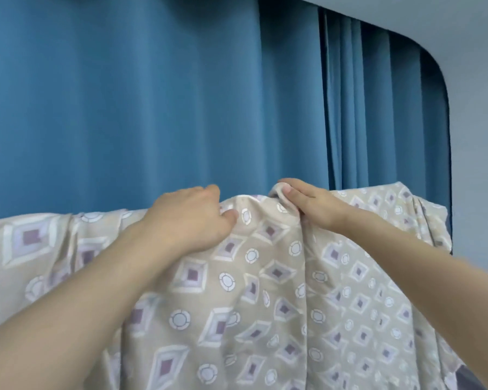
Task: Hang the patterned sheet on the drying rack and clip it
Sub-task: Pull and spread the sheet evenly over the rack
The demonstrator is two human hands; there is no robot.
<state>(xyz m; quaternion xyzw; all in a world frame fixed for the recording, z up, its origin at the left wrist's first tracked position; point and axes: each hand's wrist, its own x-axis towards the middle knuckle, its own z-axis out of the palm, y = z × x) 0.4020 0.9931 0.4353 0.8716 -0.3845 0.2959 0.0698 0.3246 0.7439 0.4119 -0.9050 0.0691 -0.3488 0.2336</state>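
Observation:
The patterned sheet (pixel 265 291), beige with purple diamonds and white rings, hangs draped over a top line that hides the drying rack beneath it. My left hand (pixel 192 218) grips the sheet's upper edge near the middle, fingers curled over the far side. My right hand (pixel 307 204) pinches a raised fold of the sheet just to the right, thumb on the near side. The two hands are a short span apart. No clip is visible.
A blue curtain (pixel 152 102) hangs right behind the sheet and fills the background. A pale wall (pixel 479 108) lies to the right of the curtain. A dark strip (pixel 473 381) shows at the lower right corner.

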